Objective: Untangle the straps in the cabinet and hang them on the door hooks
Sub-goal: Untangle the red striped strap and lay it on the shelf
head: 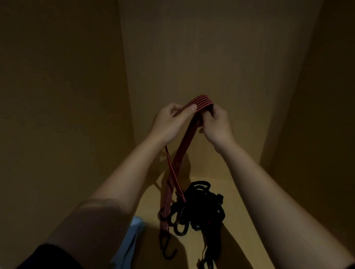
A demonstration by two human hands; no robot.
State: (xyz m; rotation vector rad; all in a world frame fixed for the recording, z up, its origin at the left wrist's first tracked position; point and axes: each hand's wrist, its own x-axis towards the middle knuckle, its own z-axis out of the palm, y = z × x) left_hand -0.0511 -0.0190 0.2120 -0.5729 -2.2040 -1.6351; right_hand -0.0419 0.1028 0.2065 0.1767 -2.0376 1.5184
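A flat red strap with dark stripes is held up inside the wooden cabinet. My left hand pinches it near its folded top, and my right hand grips the other side of the same fold. Its two lengths hang down and cross. One ends in a black hook low down; the other runs into a dark tangle of straps and hooks lying on the cabinet shelf. No door hooks are in view.
The cabinet's back wall and side walls close in around my arms. A pale blue object shows at the bottom, left of the shelf's front. The light is dim.
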